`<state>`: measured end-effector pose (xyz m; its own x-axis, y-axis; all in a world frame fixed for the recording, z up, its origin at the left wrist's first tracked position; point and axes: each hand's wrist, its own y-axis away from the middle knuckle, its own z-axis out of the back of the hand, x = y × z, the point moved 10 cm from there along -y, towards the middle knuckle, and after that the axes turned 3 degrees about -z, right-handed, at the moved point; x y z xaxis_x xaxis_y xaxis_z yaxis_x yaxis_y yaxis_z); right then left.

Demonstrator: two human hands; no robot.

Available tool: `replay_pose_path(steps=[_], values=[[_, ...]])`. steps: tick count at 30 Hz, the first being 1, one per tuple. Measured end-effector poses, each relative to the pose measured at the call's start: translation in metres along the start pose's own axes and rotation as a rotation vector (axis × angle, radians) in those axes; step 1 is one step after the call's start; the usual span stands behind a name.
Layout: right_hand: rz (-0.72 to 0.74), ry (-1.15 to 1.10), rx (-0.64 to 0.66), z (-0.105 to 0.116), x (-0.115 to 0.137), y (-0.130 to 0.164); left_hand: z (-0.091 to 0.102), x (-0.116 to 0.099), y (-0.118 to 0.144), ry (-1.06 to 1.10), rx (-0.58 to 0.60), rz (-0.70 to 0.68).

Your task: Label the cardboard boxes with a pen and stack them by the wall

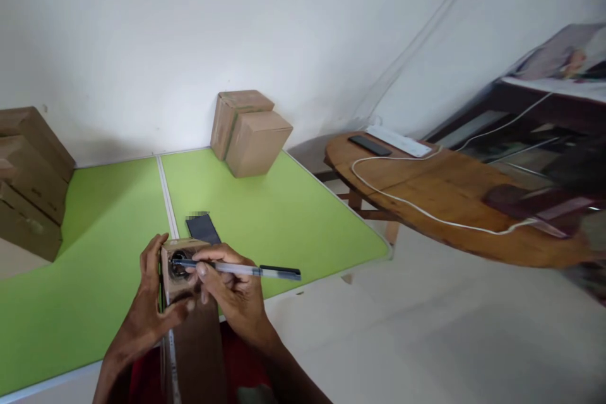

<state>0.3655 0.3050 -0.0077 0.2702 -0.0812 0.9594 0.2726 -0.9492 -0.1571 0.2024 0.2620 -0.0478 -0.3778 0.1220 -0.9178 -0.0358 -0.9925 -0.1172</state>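
Note:
My right hand pinches a pen with a clear barrel and a black cap on its rear end. Its tip meets the end face of a cardboard box, at a dark round mark. Around the left side of this box my left hand is wrapped, thumb on the near face and fingers at the far edge. Whether the dark mark is ink or a hole I cannot tell. Just beyond the box a dark phone lies on the green table, partly hidden by the box and my hand.
Two cardboard boxes stand together at the table's back edge by the wall. More cardboard boxes are stacked at the left. A wooden table at the right carries a black phone, a white power strip and a white cable.

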Motion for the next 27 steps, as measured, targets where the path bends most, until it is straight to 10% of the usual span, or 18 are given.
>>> replay_pose_path(steps=[27], values=[[0.076,0.1,-0.028,0.013,0.019,-0.032,0.004,0.024,0.002,-0.001,-0.092,-0.059]])
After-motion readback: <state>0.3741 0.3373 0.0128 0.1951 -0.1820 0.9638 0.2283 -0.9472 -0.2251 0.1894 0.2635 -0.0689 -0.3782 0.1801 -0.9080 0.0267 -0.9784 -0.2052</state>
